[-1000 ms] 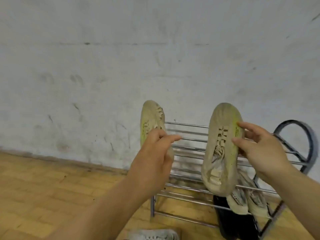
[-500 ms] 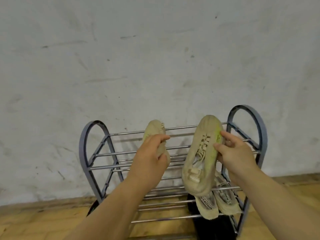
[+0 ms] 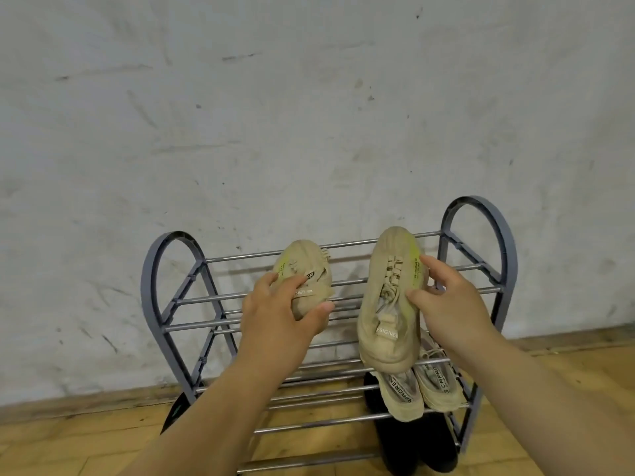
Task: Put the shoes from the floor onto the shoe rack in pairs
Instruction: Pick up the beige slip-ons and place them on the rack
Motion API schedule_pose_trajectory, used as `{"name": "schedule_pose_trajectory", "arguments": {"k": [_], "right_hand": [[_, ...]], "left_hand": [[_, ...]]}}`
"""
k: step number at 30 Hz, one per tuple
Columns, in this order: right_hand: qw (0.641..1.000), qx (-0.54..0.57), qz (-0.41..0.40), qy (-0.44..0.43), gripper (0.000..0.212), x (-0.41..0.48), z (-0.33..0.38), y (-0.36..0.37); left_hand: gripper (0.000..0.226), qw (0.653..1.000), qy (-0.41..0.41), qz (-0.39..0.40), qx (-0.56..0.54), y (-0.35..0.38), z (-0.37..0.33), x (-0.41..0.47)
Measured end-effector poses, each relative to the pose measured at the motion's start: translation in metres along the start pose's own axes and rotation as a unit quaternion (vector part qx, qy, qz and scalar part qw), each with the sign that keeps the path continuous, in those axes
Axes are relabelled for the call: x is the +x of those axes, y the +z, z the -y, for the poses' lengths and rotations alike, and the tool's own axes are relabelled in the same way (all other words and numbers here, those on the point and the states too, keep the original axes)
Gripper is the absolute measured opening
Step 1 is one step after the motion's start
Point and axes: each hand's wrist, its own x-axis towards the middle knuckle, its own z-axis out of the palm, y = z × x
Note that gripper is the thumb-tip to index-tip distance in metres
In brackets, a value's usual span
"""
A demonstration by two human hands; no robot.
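A grey shoe rack point(image 3: 479, 214) with metal bars stands against the wall. My left hand point(image 3: 278, 314) grips a beige sneaker point(image 3: 309, 269) over the middle of the top shelf. My right hand point(image 3: 446, 304) grips the matching beige sneaker point(image 3: 388, 317) by its side over the right part of the top shelf, toe toward the wall. Whether either shoe rests on the bars I cannot tell. A second beige pair point(image 3: 419, 389) sits on the middle shelf at the right.
Black shoes point(image 3: 412, 455) sit on the lowest level at the right, and a dark shoe point(image 3: 175, 413) shows at the rack's lower left. A scuffed white wall point(image 3: 309, 115) rises behind the rack. The floor point(image 3: 51, 441) is wooden parquet.
The view has swung so the whole rack is centred. Both hands have carried the beige sneakers down and forward over the top shelf.
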Motion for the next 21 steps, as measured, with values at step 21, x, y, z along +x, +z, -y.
{"name": "schedule_pose_trajectory", "arguments": {"k": [21], "right_hand": [[0.995, -0.096, 0.019, 0.002, 0.05, -0.024, 0.011, 0.003]], "left_hand": [[0.076, 0.967, -0.119, 0.07, -0.212, -0.01, 0.005, -0.012]]}}
